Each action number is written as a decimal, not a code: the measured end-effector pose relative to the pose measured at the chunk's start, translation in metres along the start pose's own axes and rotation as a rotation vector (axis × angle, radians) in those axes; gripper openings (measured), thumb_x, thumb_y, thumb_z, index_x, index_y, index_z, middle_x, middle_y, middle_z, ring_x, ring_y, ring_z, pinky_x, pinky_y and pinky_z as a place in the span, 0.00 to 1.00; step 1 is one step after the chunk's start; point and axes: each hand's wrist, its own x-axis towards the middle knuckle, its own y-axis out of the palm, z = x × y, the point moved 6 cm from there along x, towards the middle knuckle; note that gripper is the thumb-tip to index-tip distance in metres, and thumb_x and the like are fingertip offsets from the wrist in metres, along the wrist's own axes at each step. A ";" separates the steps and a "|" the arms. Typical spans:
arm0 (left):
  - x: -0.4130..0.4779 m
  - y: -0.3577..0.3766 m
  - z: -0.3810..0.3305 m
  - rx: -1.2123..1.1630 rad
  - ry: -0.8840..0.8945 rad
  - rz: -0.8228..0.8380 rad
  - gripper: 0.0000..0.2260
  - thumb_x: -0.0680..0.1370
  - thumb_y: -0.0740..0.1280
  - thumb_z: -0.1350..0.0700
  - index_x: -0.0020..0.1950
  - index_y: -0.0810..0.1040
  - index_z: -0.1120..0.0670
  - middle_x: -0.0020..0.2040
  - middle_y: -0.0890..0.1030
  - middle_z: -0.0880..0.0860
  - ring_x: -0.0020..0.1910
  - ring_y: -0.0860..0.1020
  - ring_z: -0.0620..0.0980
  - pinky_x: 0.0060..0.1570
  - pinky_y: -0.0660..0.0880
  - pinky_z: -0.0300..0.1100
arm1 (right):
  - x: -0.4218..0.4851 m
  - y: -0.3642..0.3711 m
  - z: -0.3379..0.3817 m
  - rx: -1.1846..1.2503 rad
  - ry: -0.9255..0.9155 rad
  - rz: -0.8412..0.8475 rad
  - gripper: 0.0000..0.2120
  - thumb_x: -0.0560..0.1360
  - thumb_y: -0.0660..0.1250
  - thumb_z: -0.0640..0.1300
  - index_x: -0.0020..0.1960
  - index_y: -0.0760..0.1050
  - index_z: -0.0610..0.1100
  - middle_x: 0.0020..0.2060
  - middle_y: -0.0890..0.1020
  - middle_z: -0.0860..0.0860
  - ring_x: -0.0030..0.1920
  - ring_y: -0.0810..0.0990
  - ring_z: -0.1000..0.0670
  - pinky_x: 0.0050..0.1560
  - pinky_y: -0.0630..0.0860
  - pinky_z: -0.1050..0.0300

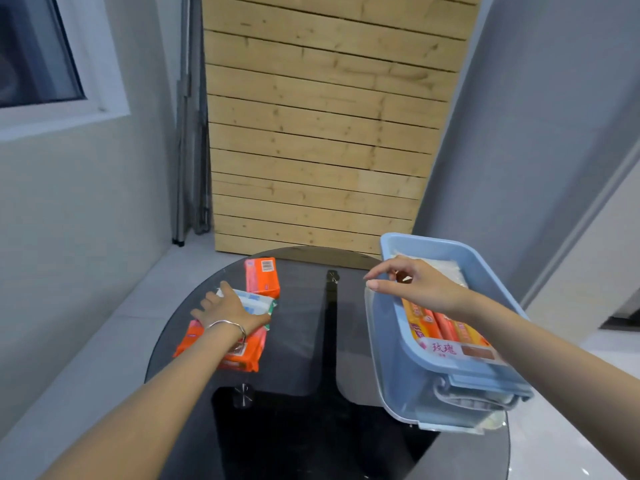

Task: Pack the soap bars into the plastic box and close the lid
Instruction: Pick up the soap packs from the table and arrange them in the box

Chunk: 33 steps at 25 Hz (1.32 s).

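A blue plastic box (398, 368) stands at the right of a round glass table (298, 341). Several wrapped soap bars (446, 329) lie inside it. My right hand (412, 284) hovers over the box's left rim, fingers apart, holding nothing. At the left, my left hand (230, 310) rests palm down on a white and blue soap bar (256, 301). That bar lies on an orange soap pack (242, 355). Another orange soap bar (262, 277) lies just behind them. The box's lid is not clearly visible.
A wooden slat panel (322, 133) leans against the wall behind the table. Folded metal poles (188, 133) stand to its left. The table's dark base (304, 427) shows through the glass. White floor surrounds the table.
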 end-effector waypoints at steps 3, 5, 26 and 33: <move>-0.008 -0.021 -0.014 -0.033 0.113 -0.113 0.53 0.56 0.69 0.29 0.72 0.56 0.55 0.64 0.73 0.60 0.63 0.71 0.60 0.63 0.65 0.53 | -0.003 -0.005 0.003 -0.009 0.012 0.033 0.12 0.71 0.68 0.60 0.51 0.81 0.57 0.46 0.79 0.51 0.45 0.77 0.55 0.47 0.72 0.63; -0.024 -0.040 -0.029 -0.313 0.199 -0.105 0.49 0.53 0.71 0.32 0.68 0.61 0.53 0.61 0.76 0.56 0.58 0.75 0.57 0.57 0.71 0.49 | -0.006 -0.013 0.006 0.010 0.008 0.040 0.15 0.70 0.68 0.62 0.53 0.80 0.58 0.50 0.81 0.55 0.49 0.78 0.56 0.50 0.74 0.63; -0.112 -0.056 -0.173 -1.389 0.514 0.321 0.18 0.79 0.52 0.43 0.61 0.72 0.50 0.61 0.79 0.52 0.58 0.78 0.49 0.61 0.72 0.46 | -0.053 -0.066 -0.038 0.018 -0.031 0.278 0.18 0.69 0.73 0.54 0.58 0.80 0.54 0.50 0.86 0.54 0.48 0.86 0.52 0.47 0.83 0.51; -0.114 -0.055 -0.159 -1.381 0.529 0.279 0.25 0.73 0.56 0.40 0.64 0.71 0.52 0.61 0.79 0.50 0.59 0.77 0.47 0.61 0.72 0.45 | -0.045 -0.054 -0.052 -0.041 -0.020 0.350 0.20 0.68 0.73 0.55 0.60 0.80 0.56 0.53 0.85 0.57 0.50 0.85 0.56 0.48 0.83 0.56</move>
